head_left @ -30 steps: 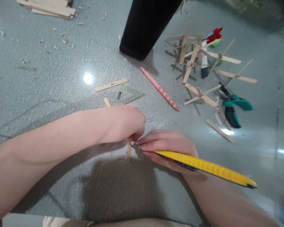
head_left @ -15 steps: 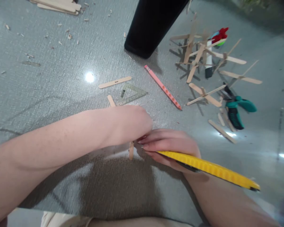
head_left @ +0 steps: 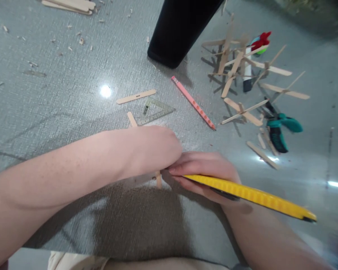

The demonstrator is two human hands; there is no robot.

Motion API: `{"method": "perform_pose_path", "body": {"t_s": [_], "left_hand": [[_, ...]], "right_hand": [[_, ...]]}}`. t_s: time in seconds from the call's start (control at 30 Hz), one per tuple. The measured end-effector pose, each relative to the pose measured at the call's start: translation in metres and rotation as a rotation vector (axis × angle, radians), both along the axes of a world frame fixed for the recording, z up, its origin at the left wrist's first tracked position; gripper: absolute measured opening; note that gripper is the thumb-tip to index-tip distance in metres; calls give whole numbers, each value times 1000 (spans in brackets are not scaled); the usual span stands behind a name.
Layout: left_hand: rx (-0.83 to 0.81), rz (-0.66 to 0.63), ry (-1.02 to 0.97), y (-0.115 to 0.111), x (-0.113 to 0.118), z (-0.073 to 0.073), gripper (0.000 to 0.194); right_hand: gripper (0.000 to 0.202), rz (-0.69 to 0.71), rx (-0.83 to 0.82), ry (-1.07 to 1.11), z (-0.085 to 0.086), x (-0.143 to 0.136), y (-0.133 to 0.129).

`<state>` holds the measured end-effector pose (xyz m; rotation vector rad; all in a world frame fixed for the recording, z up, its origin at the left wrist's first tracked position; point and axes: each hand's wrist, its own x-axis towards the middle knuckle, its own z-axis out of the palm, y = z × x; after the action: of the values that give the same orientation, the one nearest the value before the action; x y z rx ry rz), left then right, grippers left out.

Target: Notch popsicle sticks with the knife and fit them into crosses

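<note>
My right hand (head_left: 208, 167) is closed around a yellow utility knife (head_left: 253, 195) with a ribbed handle. Its blade end points left and is hidden between the two hands. My left hand (head_left: 160, 144) bends down over the table right beside the right fingertips; its own fingers are out of sight beneath it. Below the left hand, the end of a wooden craft stick (head_left: 158, 180) sticks out toward me, with its other part covered. Past the left wrist, another craft stick (head_left: 132, 119) shows partly.
Beyond my hands lie a marked craft stick (head_left: 136, 96), a clear set square (head_left: 157, 111) and a pink pencil (head_left: 193, 103). A black object (head_left: 183, 30) stands behind. At right are crossed-stick pieces (head_left: 242, 111) and green-handled pliers (head_left: 278, 131). Stacked sticks (head_left: 69, 5) lie far left among chips.
The knife handle's far end has shifted slightly right and up. The craft stick's end under my left hand has moved slightly right and changed angle. My left hand stays nearly in place.
</note>
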<state>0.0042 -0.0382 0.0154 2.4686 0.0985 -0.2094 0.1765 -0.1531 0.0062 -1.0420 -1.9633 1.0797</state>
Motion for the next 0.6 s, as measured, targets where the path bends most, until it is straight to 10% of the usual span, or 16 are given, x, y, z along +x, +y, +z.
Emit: {"method": "perform_pose_path", "body": {"t_s": [0.6], "left_hand": [[-113,15,131,12,3,0,30]], "right_hand": [[15,18,-12,93,-6,13,4]]}}
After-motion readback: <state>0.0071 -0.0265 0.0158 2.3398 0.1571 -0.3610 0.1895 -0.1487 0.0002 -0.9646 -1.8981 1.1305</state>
